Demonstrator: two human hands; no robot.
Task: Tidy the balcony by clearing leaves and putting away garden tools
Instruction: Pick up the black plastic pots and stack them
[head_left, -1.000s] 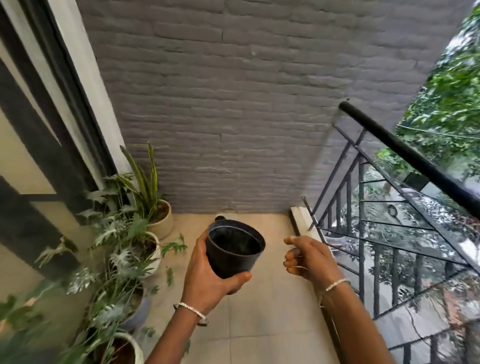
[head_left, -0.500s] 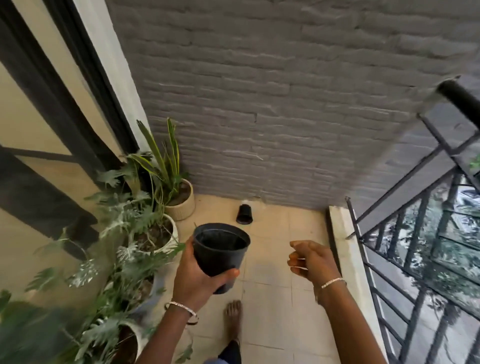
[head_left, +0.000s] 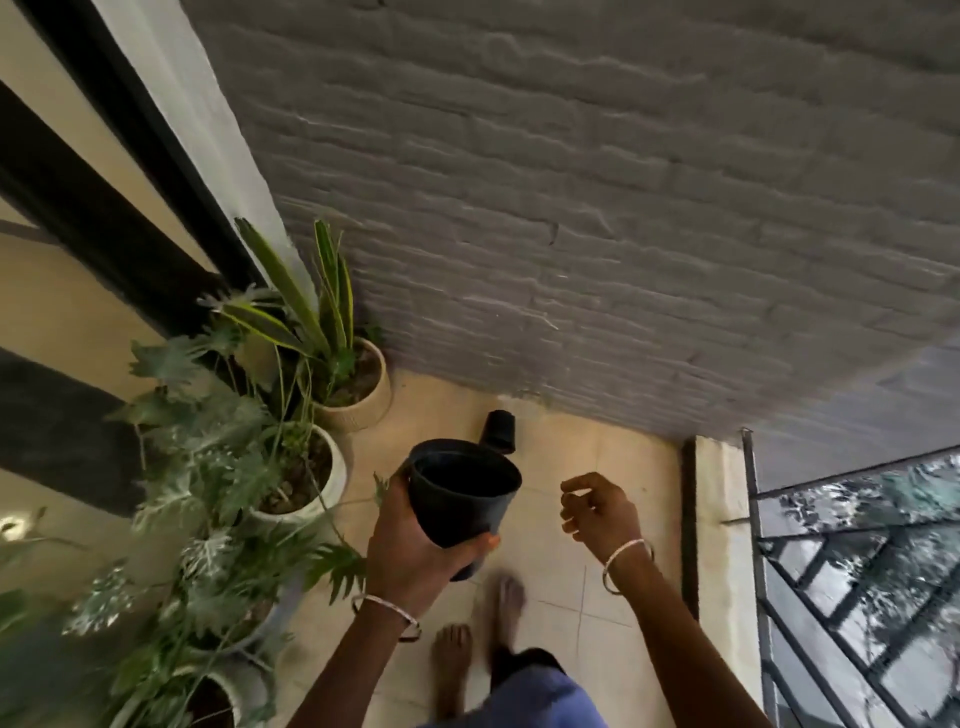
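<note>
My left hand grips a black plastic pot around its side, holding it upright above the floor tiles. Nothing shows inside the pot. My right hand hovers to the right of the pot with its fingers loosely curled and nothing in them. A smaller black pot lies on the floor by the base of the grey brick wall, just beyond the held pot.
Several potted plants line the left side: a snake plant in a beige pot and leafy plants in white pots. A black railing and low kerb bound the right. My bare feet stand on beige tiles.
The view has tilted downward and moved closer to the wall. My feet have come into view. The left hand still holds the pot; the right hand stays beside it.
</note>
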